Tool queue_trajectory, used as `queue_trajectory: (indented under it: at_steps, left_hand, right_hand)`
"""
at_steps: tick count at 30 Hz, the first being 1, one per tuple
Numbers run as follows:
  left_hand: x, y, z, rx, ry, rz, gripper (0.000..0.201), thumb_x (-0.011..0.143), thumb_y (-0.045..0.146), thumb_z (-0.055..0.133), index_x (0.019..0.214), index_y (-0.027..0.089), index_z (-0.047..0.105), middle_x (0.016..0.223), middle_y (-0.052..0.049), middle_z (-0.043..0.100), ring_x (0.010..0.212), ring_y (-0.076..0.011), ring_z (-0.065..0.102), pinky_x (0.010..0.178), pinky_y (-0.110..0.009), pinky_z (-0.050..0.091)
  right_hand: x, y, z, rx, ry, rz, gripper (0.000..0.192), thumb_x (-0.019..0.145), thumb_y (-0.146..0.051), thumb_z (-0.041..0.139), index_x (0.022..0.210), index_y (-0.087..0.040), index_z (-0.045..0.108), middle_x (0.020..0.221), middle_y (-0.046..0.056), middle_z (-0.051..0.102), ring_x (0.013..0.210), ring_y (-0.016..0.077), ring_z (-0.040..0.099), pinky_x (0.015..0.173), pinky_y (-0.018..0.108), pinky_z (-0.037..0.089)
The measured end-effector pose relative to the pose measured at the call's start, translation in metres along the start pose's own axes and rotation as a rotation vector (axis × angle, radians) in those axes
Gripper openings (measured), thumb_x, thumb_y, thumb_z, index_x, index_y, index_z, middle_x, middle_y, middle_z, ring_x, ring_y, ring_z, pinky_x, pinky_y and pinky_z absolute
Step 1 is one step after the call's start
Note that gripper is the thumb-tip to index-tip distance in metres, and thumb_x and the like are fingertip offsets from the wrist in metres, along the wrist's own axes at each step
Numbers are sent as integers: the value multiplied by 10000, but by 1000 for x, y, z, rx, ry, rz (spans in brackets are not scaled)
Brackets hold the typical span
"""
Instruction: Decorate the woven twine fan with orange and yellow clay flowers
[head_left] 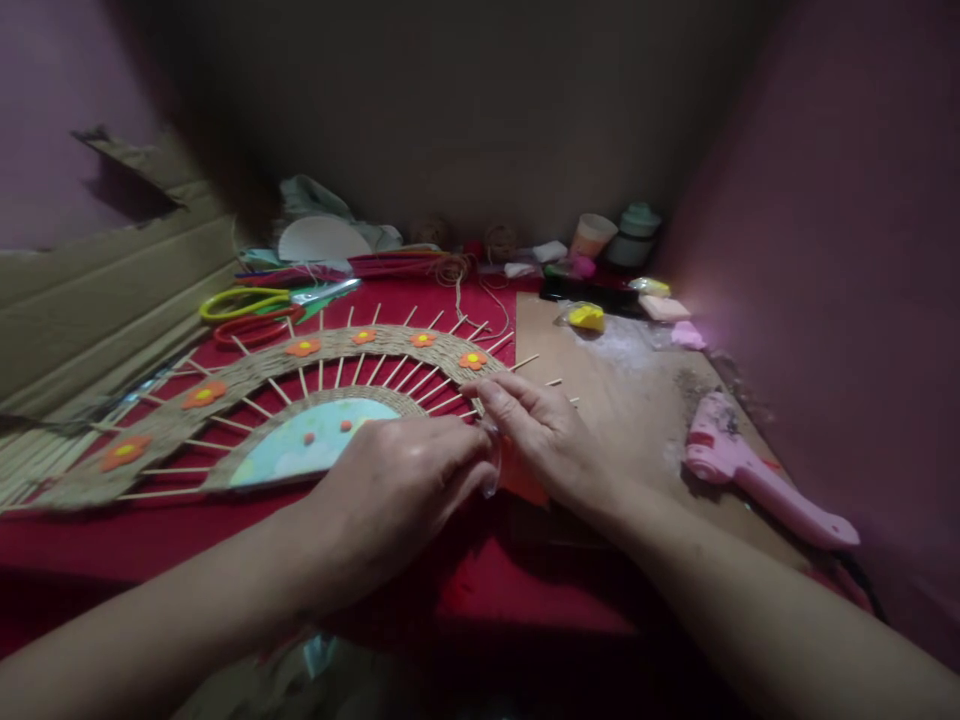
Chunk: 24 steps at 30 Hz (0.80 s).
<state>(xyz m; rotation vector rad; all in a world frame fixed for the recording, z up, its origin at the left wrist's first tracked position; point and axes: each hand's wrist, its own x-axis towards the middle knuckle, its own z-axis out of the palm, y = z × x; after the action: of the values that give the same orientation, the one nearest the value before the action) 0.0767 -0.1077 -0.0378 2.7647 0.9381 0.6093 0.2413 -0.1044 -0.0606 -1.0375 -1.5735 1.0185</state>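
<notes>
A half-round woven fan (352, 400) of thin sticks and twine lies flat, with orange felt-like flowers along its outer band and a pale blue-green centre. By its right end, my left hand (409, 490) is closed in a pinch on a clear plastic packet (491, 462). My right hand (551, 435) is curled over the same spot, its fingertips close to the woven band. Something orange (525, 480), which looks like part of the packet's contents, shows beneath my right palm. The fingers hide most of the packet.
A pink glue gun (765, 480) rests on a brown board (630, 400) at right. Yellow-handled scissors (247, 302) and red-handled scissors (255, 328) lie behind the fan. Yellow clay-like packet (586, 317), cup (592, 236) and bottle (636, 235) stand farther back. Cardboard (112, 280) borders the left.
</notes>
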Motion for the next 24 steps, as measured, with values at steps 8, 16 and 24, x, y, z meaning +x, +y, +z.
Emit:
queue_trajectory:
  at_steps: [8,16,24]
  left_hand:
    - [8,1,9,-73,48,-43,173,845,206,504,699,173,591,524,39,517,458,-85,410,483,-227,312]
    - [7,-2,4,-444,-50,-265,186,802,234,562,634,165,601,502,31,491,453,-71,409,441,-198,299]
    - [11,-15,-16,-1471,0,-604,144,773,294,681,736,158,652,465,53,465,399,-32,404,398,-134,319]
  right_hand:
    - [-4,-3,-2,-133,-3,-93,294,940,-340,399,738,-178,537,769,2,575,725,105,529,673,231,403]
    - [1,4,0,-152,-19,-84,236,924,-330,442,847,-185,611,774,1,609,721,109,549,690,236,416]
    - [5,4,-2,-70,-55,-1,255,927,-311,436,843,-154,620,753,11,583,720,119,526,684,254,412]
